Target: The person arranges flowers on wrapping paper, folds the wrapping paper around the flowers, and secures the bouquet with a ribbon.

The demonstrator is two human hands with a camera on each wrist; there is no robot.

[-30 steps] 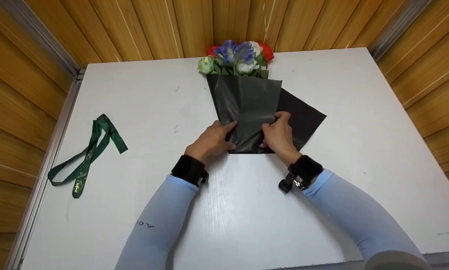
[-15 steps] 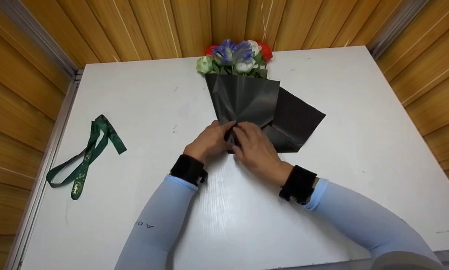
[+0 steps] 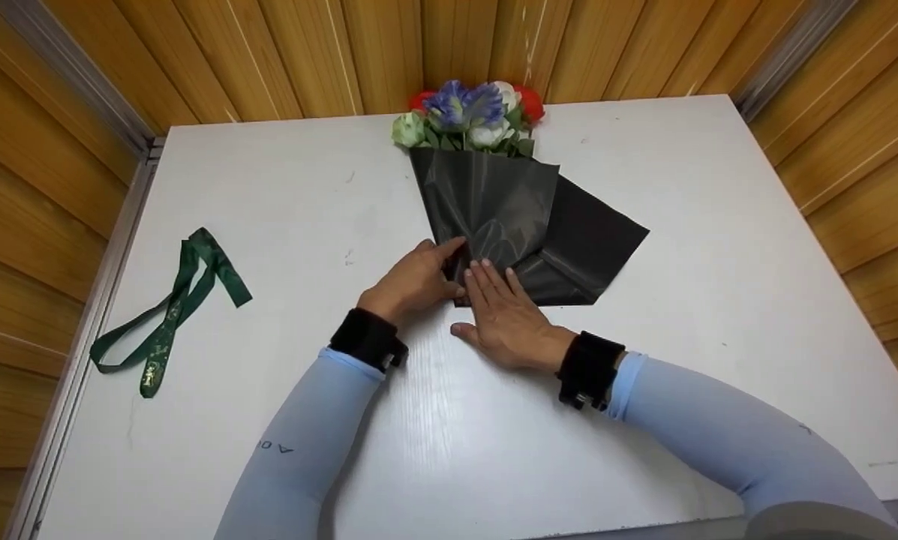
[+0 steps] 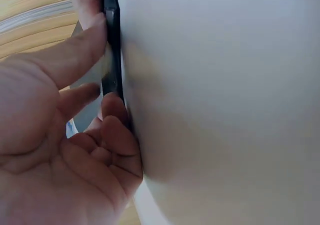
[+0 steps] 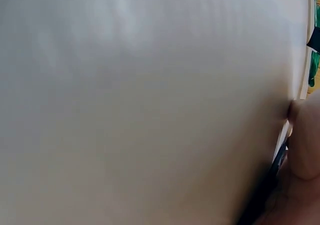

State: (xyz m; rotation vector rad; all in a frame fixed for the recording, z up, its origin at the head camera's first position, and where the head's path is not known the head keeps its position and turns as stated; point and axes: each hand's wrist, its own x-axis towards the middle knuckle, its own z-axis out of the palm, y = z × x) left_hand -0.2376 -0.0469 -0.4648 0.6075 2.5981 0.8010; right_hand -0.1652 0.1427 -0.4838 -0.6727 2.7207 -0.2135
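The right hand [image 3: 510, 322] now lies near the left hand [image 3: 411, 281] instead of at the black paper's [image 3: 516, 187] right side, and the front layer's lower part is drawn leftward. The right grip is flat, fingers straight on the paper; the left grip pinches its lower left edge. The wrapping seems partly done: the front covers the stems, while the right flap [image 3: 595, 232] stays unfolded and the green ribbon [image 3: 171, 315] lies loose. The paper, glossy and creased, lies mid-table [image 3: 306, 195], with flowers [image 3: 467, 112] showing above.

A looped green ribbon [image 3: 165, 337] lies on the white table [image 3: 298, 195], wood-panelled walls [image 3: 306, 60] around it.
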